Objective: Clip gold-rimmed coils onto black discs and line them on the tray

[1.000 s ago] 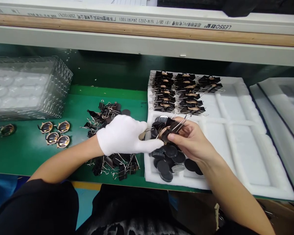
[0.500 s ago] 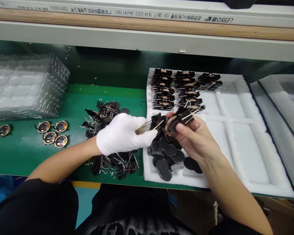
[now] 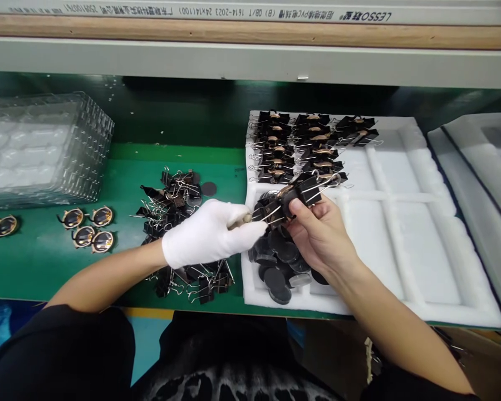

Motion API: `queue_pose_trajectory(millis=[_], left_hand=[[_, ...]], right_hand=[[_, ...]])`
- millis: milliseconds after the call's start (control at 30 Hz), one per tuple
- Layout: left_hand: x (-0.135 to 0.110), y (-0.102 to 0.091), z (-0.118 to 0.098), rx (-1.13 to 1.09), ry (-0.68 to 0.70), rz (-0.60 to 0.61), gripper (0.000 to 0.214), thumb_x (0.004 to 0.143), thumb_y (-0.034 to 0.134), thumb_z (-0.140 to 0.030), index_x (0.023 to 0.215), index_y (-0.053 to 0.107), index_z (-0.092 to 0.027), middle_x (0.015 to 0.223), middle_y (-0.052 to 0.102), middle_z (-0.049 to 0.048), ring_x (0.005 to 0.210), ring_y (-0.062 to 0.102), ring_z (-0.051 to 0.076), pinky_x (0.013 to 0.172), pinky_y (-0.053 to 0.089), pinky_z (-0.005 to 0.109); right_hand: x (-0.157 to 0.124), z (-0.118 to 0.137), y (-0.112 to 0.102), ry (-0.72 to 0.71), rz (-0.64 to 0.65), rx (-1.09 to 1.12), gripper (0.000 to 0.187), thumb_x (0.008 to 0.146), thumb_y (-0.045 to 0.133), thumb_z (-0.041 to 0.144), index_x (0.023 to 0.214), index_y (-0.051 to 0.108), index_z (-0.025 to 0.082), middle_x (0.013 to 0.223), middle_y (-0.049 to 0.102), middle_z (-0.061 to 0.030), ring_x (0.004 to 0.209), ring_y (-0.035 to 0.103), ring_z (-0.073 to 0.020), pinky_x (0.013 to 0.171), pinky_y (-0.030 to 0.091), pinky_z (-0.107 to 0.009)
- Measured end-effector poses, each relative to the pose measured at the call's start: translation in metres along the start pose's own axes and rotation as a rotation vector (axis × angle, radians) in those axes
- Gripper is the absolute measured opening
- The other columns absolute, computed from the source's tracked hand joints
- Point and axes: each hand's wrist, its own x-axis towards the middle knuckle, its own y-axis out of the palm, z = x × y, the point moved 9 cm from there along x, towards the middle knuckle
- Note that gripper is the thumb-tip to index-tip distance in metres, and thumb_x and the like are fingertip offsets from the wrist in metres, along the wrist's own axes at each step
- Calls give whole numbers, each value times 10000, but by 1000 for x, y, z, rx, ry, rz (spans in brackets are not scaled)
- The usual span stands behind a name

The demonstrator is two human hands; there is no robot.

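Observation:
My left hand [image 3: 211, 231], in a white glove with bare fingertips, pinches the wire handles of a black binder clip [image 3: 272, 210]. That clip meets the left side of a small round piece with a gold-coloured rim and a black disc [image 3: 290, 201] on its face. My bare right hand [image 3: 323, 234] grips this piece, thumb on the disc. A second binder clip [image 3: 309, 189] is clamped on its right side, handles pointing up and right. Below lie loose black discs [image 3: 279, 278] in the white foam tray [image 3: 384, 245]. Beside my left hand spreads a heap of binder clips [image 3: 171, 203].
Rows of clipped gold-rimmed pieces [image 3: 275, 142] fill the tray's back left. Several round gold-framed glasses parts [image 3: 83, 236] lie on the green table [image 3: 37, 267]. Clear plastic trays [image 3: 45, 150] are stacked at left; more foam [image 3: 480, 184] stands at right. A shelf edge [image 3: 250, 61] crosses the back.
My right hand has shifted left with the clipped piece, bringing it against the binder clip in my left hand. The left hand has barely moved. The view has tilted slightly.

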Motion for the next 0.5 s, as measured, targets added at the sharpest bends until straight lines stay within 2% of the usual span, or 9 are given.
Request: queue_pose_trajectory(millis=[200,300,367,433,467,500], left_hand=[[-1,1,2,24,15,-18,532,962,550,-525,610,337,-188,565,341,-62,533,302,60,470,259,214],[-1,1,4,58,4,55,521,958,546,-592,651,440,-184,568,428,-53,539,367,71,503,307,222],[1,5,3,-53,-27,170,551,996,400,-667,800,578,-183,647,569,-15,595,494,102,561,391,232],[3,15,-1,-292,-122,315,727,997,184,-742,1002,637,-173,777,677,50,654,595,143,585,448,260],[4,20,-5,-412,-181,379,798,980,128,-771,1052,639,-162,800,694,72,645,611,154,567,452,270],[6,25,-10,-499,-231,434,817,964,148,-798,1060,641,-154,780,691,76,610,604,154,541,443,273]], right_hand=[[-3,-11,4,93,41,62,340,712,951,372,916,702,260,906,756,31,786,724,-151,775,638,-313],[-3,-9,4,102,60,88,320,727,942,363,893,689,261,887,758,37,769,726,-144,741,633,-294],[-1,3,4,17,88,71,309,723,947,326,881,688,270,876,764,41,793,738,-152,771,634,-304],[-1,23,9,-134,167,0,297,714,950,270,881,705,278,886,773,31,846,750,-177,802,633,-329],[-2,35,12,-227,228,-49,288,712,947,239,882,718,279,892,777,21,880,752,-194,816,631,-347],[-4,48,16,-329,296,-100,278,713,940,213,884,732,280,894,778,12,909,752,-211,833,628,-369]])
